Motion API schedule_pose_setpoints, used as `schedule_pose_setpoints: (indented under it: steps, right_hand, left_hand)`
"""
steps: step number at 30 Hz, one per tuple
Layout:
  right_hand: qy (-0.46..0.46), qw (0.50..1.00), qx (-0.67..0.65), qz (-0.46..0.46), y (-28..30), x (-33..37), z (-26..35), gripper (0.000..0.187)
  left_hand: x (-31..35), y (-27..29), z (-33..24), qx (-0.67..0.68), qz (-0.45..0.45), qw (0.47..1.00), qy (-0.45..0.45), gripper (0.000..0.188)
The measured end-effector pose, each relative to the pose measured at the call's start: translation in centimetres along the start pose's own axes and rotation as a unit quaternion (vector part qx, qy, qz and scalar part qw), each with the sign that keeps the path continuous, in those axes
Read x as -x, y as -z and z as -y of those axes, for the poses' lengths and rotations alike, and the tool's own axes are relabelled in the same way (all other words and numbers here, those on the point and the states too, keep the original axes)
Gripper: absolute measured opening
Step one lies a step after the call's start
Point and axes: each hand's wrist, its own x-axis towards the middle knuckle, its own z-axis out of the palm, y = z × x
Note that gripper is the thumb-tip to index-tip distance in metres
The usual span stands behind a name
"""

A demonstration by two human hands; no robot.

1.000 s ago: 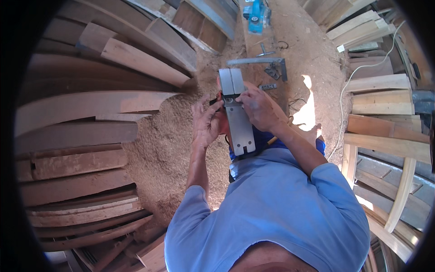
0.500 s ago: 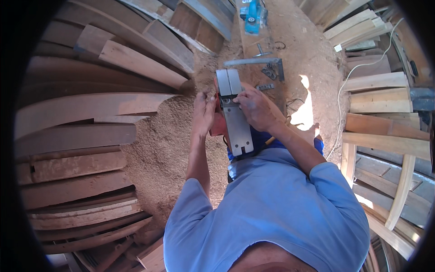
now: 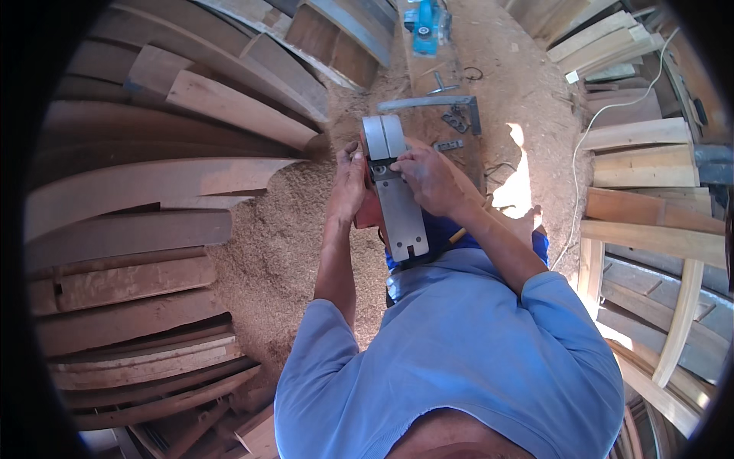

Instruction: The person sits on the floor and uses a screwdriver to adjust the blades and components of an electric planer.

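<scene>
An electric hand planer (image 3: 402, 218) rests over my lap with its grey metal sole facing up. Part of its red body shows along the left side. Fingers of my left hand (image 3: 350, 180) close on that side, near the cutter opening. Across from it, my right hand (image 3: 427, 177) has its fingers pinched together at the opening between the two sole plates. Whatever lies in that pinch is too small and covered to make out. The front sole plate (image 3: 384, 136) sits beyond both hands.
Ahead on a dusty board lie a metal square (image 3: 428, 102), a T-handled tool (image 3: 441, 84), a small slotted metal piece (image 3: 448, 144) and a teal power tool (image 3: 425, 29). Stacked planks (image 3: 130, 279) flank the left, more boards (image 3: 646, 168) the right. A white cable (image 3: 575, 164) runs over the sawdust.
My right fingers have shifted very slightly at the cutter opening. The planer and my left hand are almost where they were.
</scene>
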Motion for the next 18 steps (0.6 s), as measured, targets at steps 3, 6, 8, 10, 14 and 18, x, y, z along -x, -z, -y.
schedule_pose_setpoints:
  steps: [3,6,8,10,14,18]
  right_hand:
    - [-0.007,1.0,-0.002,-0.006,-0.5,-0.1,-0.8,0.021]
    - [-0.017,0.999,-0.007,-0.034,-1.1,-0.3,-0.5,0.018]
    - [-0.026,0.998,-0.016,-0.052,-1.5,-0.4,-0.4,0.017]
    - [-0.018,0.998,-0.007,-0.064,-1.6,-0.4,-0.5,0.017]
    - [-0.005,0.998,0.021,-0.058,-1.9,-0.4,-1.2,0.016]
    - [0.027,0.996,0.02,-0.081,-1.7,-0.9,-0.3,0.015]
  left_hand:
    - [0.5,-0.3,-1.4,0.017,0.013,0.999,0.024,0.062]
    - [0.1,0.0,-0.1,0.001,0.009,1.0,0.005,0.062]
    - [-0.1,0.1,0.4,0.001,0.001,1.0,-0.015,0.062]
    - [0.0,-0.1,-0.4,-0.01,0.002,1.0,-0.012,0.062]
    - [-0.1,-0.3,-0.8,-0.012,0.013,1.0,0.012,0.061]
    - [-0.4,0.0,0.6,-0.006,0.005,1.0,-0.009,0.06]
